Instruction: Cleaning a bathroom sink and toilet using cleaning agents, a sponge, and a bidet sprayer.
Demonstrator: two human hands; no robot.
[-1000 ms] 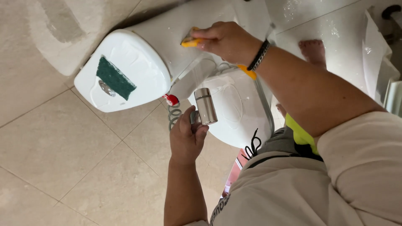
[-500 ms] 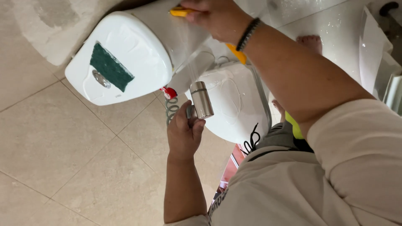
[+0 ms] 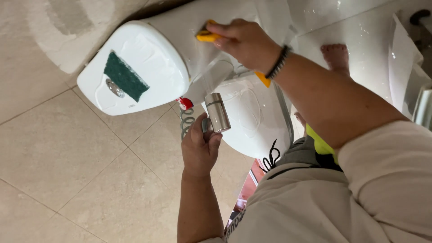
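Note:
My right hand presses a yellow sponge against the side of a white toilet tank. My left hand grips a chrome hand sprayer, its head pointing up beside the closed white toilet lid. A green scouring pad lies on the tank's top, partly over the chrome flush button.
A coiled hose with a red fitting hangs between tank and bowl. Beige floor tiles spread to the left. A bare foot stands on the wet white floor at upper right. White fixtures line the right edge.
The view shifted, and my right hand with the yellow sponge slid along the tank's side. My left hand kept the sprayer beside the bowl.

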